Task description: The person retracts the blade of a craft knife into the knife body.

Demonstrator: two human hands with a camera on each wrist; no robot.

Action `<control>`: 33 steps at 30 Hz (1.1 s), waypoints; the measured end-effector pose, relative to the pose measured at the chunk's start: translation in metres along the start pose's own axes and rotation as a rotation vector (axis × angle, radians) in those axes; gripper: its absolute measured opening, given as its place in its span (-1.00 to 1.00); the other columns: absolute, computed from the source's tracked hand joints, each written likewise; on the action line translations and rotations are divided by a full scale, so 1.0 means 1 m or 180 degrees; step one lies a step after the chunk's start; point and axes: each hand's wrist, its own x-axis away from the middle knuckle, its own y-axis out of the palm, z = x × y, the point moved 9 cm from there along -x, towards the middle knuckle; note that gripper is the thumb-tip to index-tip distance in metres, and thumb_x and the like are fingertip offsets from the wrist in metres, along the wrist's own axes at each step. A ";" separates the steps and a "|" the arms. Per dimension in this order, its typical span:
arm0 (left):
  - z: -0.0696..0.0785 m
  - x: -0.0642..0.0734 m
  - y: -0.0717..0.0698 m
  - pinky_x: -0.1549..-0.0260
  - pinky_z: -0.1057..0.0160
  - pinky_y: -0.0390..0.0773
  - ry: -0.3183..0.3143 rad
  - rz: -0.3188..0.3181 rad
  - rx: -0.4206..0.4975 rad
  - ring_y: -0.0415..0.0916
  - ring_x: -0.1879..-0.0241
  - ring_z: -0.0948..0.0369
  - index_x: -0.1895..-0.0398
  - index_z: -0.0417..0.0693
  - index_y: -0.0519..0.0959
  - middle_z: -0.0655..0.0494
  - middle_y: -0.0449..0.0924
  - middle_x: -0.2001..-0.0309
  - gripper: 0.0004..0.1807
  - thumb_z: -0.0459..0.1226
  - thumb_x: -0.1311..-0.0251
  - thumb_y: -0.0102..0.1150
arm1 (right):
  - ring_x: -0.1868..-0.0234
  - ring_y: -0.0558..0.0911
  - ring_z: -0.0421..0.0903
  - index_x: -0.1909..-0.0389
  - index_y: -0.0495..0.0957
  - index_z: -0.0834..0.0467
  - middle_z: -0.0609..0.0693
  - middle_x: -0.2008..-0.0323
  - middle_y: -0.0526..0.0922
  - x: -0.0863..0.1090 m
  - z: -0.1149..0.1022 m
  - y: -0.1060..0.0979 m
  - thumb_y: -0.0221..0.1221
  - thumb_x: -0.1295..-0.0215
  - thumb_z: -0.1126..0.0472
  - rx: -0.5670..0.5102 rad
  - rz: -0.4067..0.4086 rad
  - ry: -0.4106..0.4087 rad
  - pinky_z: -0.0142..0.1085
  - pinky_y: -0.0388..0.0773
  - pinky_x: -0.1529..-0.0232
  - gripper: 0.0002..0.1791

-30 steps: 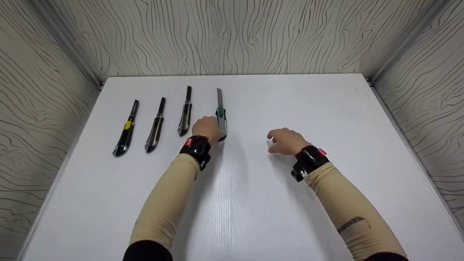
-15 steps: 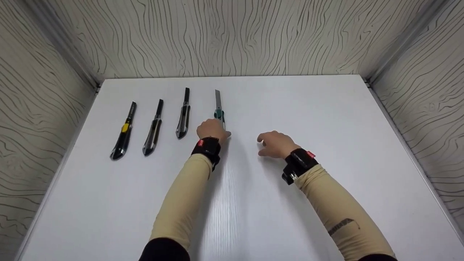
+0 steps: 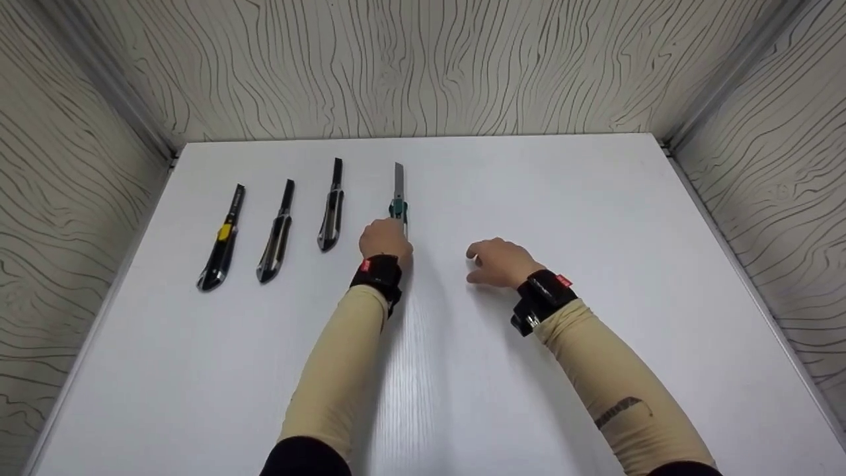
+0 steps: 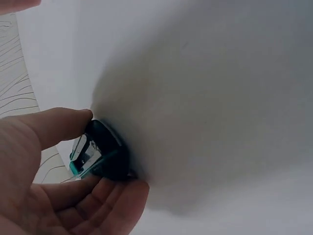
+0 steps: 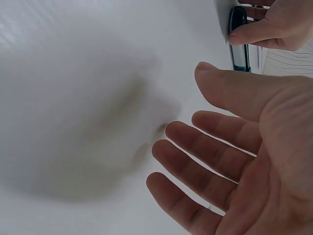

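A green and grey utility knife point(image 3: 398, 198) lies with its blade pointing to the back of the table. My left hand point(image 3: 386, 239) covers its handle and grips it; in the left wrist view the thumb is on one side of the dark handle end point(image 4: 111, 152) and curled fingers on the other. To the right, my right hand point(image 3: 502, 262) hovers over the white surface with nothing in it. The right wrist view shows its fingers point(image 5: 205, 156) relaxed and spread. That view also catches the knife point(image 5: 239, 54) under the left thumb.
Several utility knives form a row on the left: a black one with a yellow slider point(image 3: 221, 248), a black and grey one point(image 3: 276, 238), and a similar one point(image 3: 332, 215) nearest my left hand. Wood-patterned panels point(image 3: 423, 66) border the white table point(image 3: 562, 172) at back and sides.
My left hand has moved from the knife's left side onto its handle, the thumb now along its right side. The right hand has shifted slightly left in view.
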 end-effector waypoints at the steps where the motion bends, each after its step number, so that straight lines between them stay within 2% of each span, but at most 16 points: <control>1: 0.000 0.000 -0.001 0.31 0.14 0.67 0.0002 -0.0003 -0.0006 0.60 0.38 0.11 0.34 -0.18 0.67 -0.04 0.69 0.35 -0.87 -0.32 -0.19 0.14 | -0.10 0.57 0.13 -0.18 0.51 0.22 0.14 0.00 0.65 0.000 0.000 0.000 0.24 -0.23 0.06 -0.0006 0.0002 0.0009 0.06 0.51 -0.09 -0.47; 8: -0.006 -0.001 -0.002 0.32 0.16 0.67 -0.0102 -0.0037 -0.0009 0.56 0.42 0.15 0.42 -0.17 0.67 0.00 0.69 0.40 -0.88 -0.32 -0.16 0.17 | -0.07 0.57 0.12 -0.17 0.51 0.22 0.14 0.02 0.66 0.001 0.001 0.002 0.24 -0.22 0.07 -0.0024 0.0002 0.0004 0.06 0.52 -0.06 -0.48; 13: -0.010 -0.001 -0.005 0.34 0.16 0.67 -0.0152 0.0009 0.0051 0.60 0.39 0.15 0.44 -0.18 0.66 0.00 0.70 0.40 -0.88 -0.33 -0.14 0.16 | -0.07 0.56 0.12 -0.16 0.51 0.22 0.14 0.02 0.65 0.002 0.001 0.002 0.24 -0.22 0.07 -0.0047 0.0006 0.0015 0.06 0.52 -0.06 -0.48; 18: -0.009 0.001 -0.008 0.33 0.14 0.67 -0.0138 0.0080 0.0140 0.61 0.38 0.13 0.51 -0.16 0.64 -0.01 0.70 0.41 -0.87 -0.34 -0.13 0.16 | -0.06 0.57 0.12 -0.16 0.51 0.22 0.13 0.02 0.65 0.003 0.000 0.000 0.24 -0.22 0.07 -0.0029 0.0047 0.0014 0.06 0.53 -0.04 -0.49; 23: -0.008 0.001 -0.009 0.35 0.15 0.64 -0.0125 0.0132 0.0105 0.51 0.46 0.16 0.57 -0.13 0.58 0.04 0.63 0.49 -0.85 -0.34 -0.14 0.15 | -0.07 0.58 0.11 -0.16 0.51 0.22 0.13 0.01 0.65 0.004 0.000 -0.002 0.24 -0.23 0.07 -0.0015 0.0069 0.0035 0.05 0.53 -0.05 -0.48; 29: -0.010 0.004 -0.011 0.51 0.19 0.51 -0.0051 0.0253 0.0192 0.43 0.54 0.16 0.58 -0.13 0.58 0.06 0.57 0.56 -0.86 -0.35 -0.10 0.18 | -0.11 0.57 0.12 -0.18 0.50 0.22 0.13 -0.02 0.65 0.002 0.000 -0.001 0.23 -0.25 0.05 0.0026 0.0052 0.0014 0.06 0.52 -0.09 -0.48; 33: -0.005 0.010 -0.015 0.54 0.21 0.43 0.0014 0.0269 0.0270 0.40 0.55 0.16 0.55 -0.14 0.59 0.08 0.50 0.59 -0.88 -0.32 -0.09 0.23 | -0.11 0.57 0.14 -0.19 0.49 0.22 0.14 -0.03 0.65 0.002 0.003 -0.004 0.23 -0.26 0.05 0.0027 0.0082 0.0011 0.07 0.51 -0.10 -0.48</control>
